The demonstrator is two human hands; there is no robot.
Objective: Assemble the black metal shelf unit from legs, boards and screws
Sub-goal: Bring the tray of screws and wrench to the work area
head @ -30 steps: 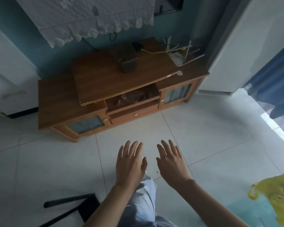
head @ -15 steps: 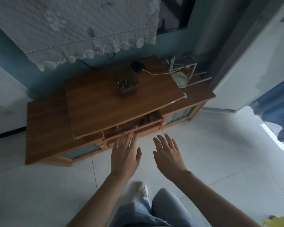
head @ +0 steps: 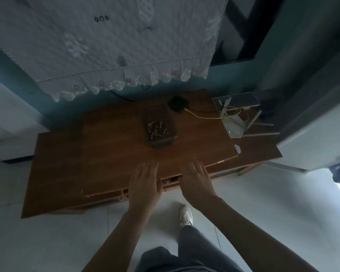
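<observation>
Screws lie loose in a dark container on the wooden cabinet, at about twelve o'clock from both hands. Left hand and right hand hover flat, fingers straight, holding nothing; the left seems slightly nearer.

Dim, blue-tinted interior. Daylight is entering from the lower right, glaring white on the floor tiles and overexposing that corner. The wooden cabinet and the lace cloth are sitting in soft shadow. Wide-angle distortion is bending the edges; slight motion blur is softening detail throughout.
</observation>
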